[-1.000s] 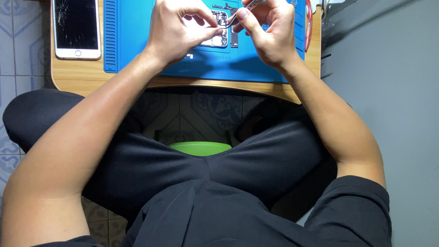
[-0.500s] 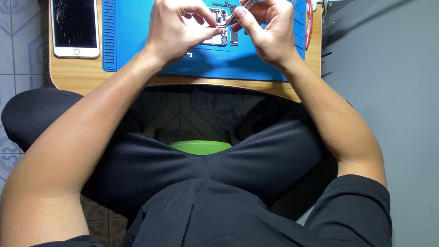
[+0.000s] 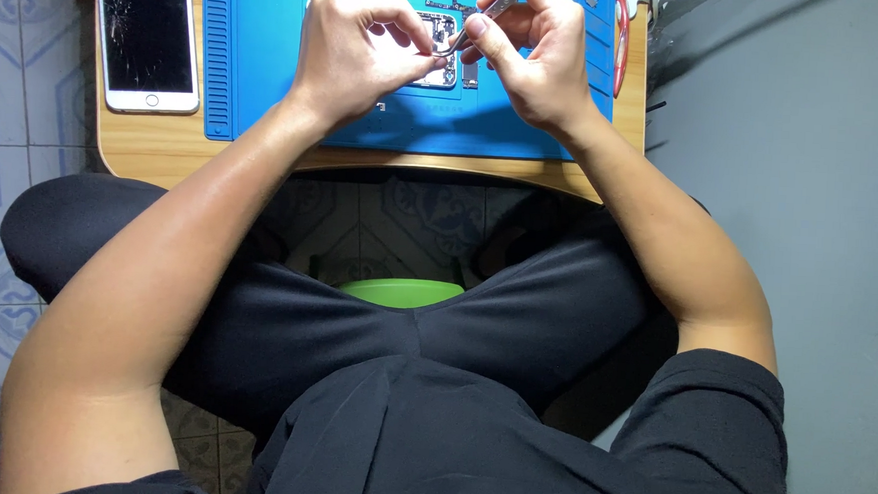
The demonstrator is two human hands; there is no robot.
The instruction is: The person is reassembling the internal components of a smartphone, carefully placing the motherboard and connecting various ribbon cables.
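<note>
My left hand point(image 3: 354, 47) pinches a small metal part point(image 3: 439, 55) between thumb and forefinger above a blue work mat point(image 3: 258, 77). My right hand point(image 3: 534, 52) grips metal tweezers point(image 3: 497, 4), their tips meeting the part at my left fingertips. Beneath both hands a small opened device with metal parts point(image 3: 440, 75) lies on the mat, mostly hidden by my fingers.
A white phone with a cracked dark screen point(image 3: 147, 31) lies on the wooden table point(image 3: 154, 152) left of the mat. A red-handled tool point(image 3: 622, 36) sits at the mat's right edge. A grey wall point(image 3: 792, 195) stands right. A green stool point(image 3: 400, 292) shows between my legs.
Both hands have stayed close together over the mat; the view has shifted slightly left and the tweezers tilted a little.
</note>
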